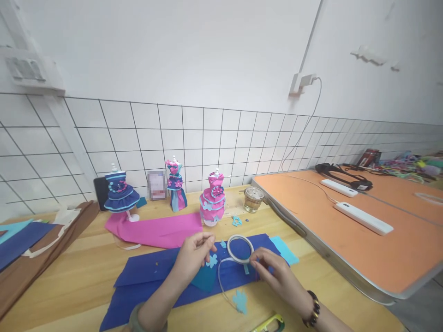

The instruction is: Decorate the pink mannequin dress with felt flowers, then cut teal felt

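Note:
My right hand [275, 272] pinches the lower right edge of a narrow roll of white tape [230, 251]. A loose strip of tape [219, 276] curls from the roll down toward a light-blue flower cutout [240, 300] at the table's front. My left hand [194, 256] is closed in a pinch, its thumb and forefinger together; what they hold, if anything, is too small to make out. Beside its fingers lies another light-blue flower cutout [212, 261]. Under both hands spreads dark-blue fabric [148, 276], with a teal piece [203, 280] on it.
Three small dress forms stand behind: a blue dress [121, 196], a mixed one [176, 186] and a pink one [212, 203]. Pink fabric [155, 230] lies before them. A lidded glass jar [254, 199] stands right; a yellow-green cutter [268, 324] lies at the front.

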### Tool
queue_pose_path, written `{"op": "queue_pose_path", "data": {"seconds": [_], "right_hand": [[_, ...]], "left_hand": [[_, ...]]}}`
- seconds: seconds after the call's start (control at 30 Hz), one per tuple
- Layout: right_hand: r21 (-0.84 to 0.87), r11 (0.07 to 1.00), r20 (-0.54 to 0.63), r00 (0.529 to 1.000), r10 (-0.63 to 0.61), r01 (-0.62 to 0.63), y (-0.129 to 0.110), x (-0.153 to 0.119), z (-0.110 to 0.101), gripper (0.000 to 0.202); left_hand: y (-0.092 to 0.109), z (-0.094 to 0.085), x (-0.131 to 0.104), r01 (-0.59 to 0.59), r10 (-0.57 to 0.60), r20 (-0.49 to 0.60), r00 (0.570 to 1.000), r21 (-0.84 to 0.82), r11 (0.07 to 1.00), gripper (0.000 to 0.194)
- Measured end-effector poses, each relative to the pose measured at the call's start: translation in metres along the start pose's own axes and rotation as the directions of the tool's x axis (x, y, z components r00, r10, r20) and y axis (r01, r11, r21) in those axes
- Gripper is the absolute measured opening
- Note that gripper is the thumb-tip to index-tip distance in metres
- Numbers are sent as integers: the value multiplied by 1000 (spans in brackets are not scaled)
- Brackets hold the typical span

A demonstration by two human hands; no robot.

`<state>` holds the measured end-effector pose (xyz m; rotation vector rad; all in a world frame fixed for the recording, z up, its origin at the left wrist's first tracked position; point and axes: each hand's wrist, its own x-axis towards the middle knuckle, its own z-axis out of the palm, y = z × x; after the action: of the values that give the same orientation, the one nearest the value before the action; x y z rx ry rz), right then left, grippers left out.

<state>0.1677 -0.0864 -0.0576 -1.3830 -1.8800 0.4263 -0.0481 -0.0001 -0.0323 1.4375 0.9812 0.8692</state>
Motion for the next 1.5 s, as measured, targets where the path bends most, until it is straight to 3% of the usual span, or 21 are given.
{"op": "queue_pose_path", "data": {"seconds": [0.13, 0.23, 0.33, 0.4, 0.5, 0.57, 0.63, 0.7, 0.87, 1.07, 1.27, 1.37, 1.5], "right_hand": [[173, 965, -52, 977, 207, -196, 8, -15, -6, 28], [336, 896, -79, 939, 333, -290, 9, -15, -6, 30], [456, 820, -67, 905, 420, -347, 7, -8, -2, 30], [503, 792, -44, 905, 423, -346, 6, -3, 1, 29], [529, 790, -17, 927, 376, -311, 6, 2, 2, 26], [523, 802, -9, 939, 345, -290, 6, 3, 0, 24], [505, 818, -12, 945, 326, -275, 6, 1, -4, 22], [483, 832, -20, 947, 322, -273, 7, -3, -8, 21], [451, 842, 3, 944, 331, -297, 9, -13, -13, 19], [433, 857, -36, 945, 325, -279, 4, -14, -18, 26], [416, 867, -68, 941, 332, -276, -10, -3, -26, 32], [384, 903, -142, 954, 264, -193, -20, 10, -31, 27], [210, 978, -334, 938, 91, -20, -42, 34, -39, 14]], "left_hand": [[32, -22, 17, -154, 167, -145, 975, 94, 984, 47], [67, -35, 44, -363, 434, -191, 881, 316, 877, 42], [100, -39, 79, -527, 641, -69, 764, 508, 682, 35], [116, -38, 100, -594, 704, 52, 708, 583, 554, 31], [128, -35, 124, -649, 711, 215, 669, 636, 418, 27], [132, -33, 134, -676, 683, 291, 670, 619, 400, 26], [133, -34, 140, -676, 637, 327, 698, 595, 435, 24], [134, -35, 144, -656, 604, 322, 729, 581, 482, 21], [136, -35, 148, -642, 566, 328, 757, 533, 551, 23], [145, -28, 147, -653, 597, 325, 734, 582, 485, 22], [156, -25, 140, -646, 602, 306, 737, 581, 495, 23], [163, -24, 131, -658, 607, 308, 733, 546, 518, 27], [173, -21, 112, -651, 605, 282, 745, 509, 564, 33]]}}
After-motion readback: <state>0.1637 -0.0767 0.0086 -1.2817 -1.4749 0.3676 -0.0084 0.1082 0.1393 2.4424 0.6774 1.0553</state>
